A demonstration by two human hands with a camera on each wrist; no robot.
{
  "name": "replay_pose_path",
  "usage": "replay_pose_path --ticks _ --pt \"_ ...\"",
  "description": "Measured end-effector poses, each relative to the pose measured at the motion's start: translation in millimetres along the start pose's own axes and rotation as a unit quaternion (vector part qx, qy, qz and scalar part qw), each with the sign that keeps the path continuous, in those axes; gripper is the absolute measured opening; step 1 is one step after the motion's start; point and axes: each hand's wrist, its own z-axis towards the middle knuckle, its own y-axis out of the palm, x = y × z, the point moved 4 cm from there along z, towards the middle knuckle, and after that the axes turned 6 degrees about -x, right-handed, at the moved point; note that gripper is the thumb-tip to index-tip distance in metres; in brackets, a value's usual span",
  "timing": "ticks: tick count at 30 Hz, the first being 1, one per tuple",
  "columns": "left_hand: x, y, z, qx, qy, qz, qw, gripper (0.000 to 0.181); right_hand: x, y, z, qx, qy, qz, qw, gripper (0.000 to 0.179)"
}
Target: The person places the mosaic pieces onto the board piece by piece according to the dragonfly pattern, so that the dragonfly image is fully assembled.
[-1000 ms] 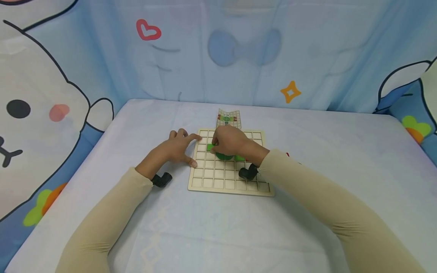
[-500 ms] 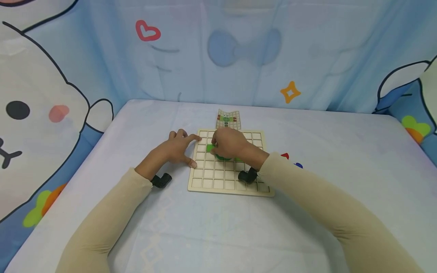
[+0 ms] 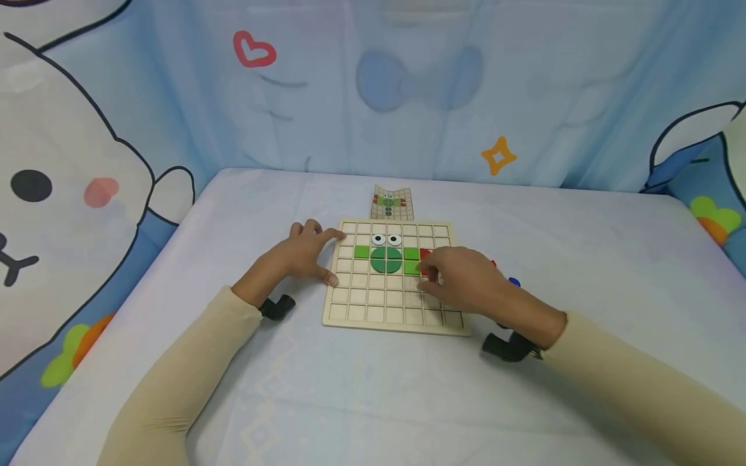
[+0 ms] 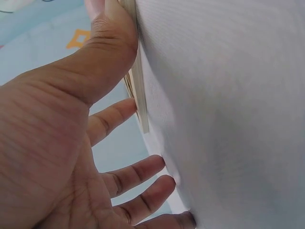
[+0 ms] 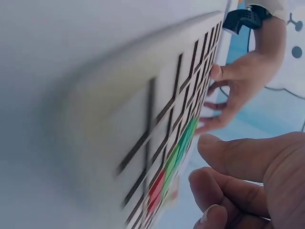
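Note:
A wooden grid board (image 3: 373,314) lies on the table. My left hand (image 3: 303,251) touches its left edge with thumb and index finger spread; in the left wrist view the thumb (image 4: 112,43) lies at the board's side. My right hand (image 3: 466,281) hovers over the board's right part, nothing between thumb and fingers in the right wrist view. On the grid are dark green quarter-round pieces forming a disc (image 3: 386,260), two eye pieces (image 3: 386,239) above it, light green squares (image 3: 362,252) on both sides, and a red piece (image 3: 426,253) partly hidden by the right hand.
A folded pattern card (image 3: 392,203) with a similar figure stands behind the board. Right of it, partly behind the right hand, lie a blue piece (image 3: 514,281) and a bit of red. A printed blue curtain (image 3: 326,116) hangs along the table's far edge.
My right hand has moved right and toward me, off the green disc, uncovering it and the eye pieces. The left hand keeps its place at the board's edge.

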Motion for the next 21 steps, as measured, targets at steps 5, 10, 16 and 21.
replay_pose_path --ticks 5,10,16,21 --pt "2.4 -2.1 -1.8 -0.002 -0.003 0.005 1.0000 0.094 28.2 -4.5 -38.8 0.015 0.027 0.021 0.9993 0.029" --pt "2.6 -2.2 -2.4 -0.004 -0.011 0.006 0.9999 0.093 50.3 -8.4 -60.2 0.023 0.053 0.044 0.9974 0.026" --pt "3.6 -1.4 -2.8 -0.005 -0.010 0.000 0.9999 0.093 74.8 -12.3 -68.3 0.021 0.069 0.067 0.9952 0.025" --pt "2.6 -0.8 -2.3 -0.003 -0.009 0.003 0.9999 0.093 94.4 -14.1 -68.2 0.006 0.052 0.081 0.9953 0.025"
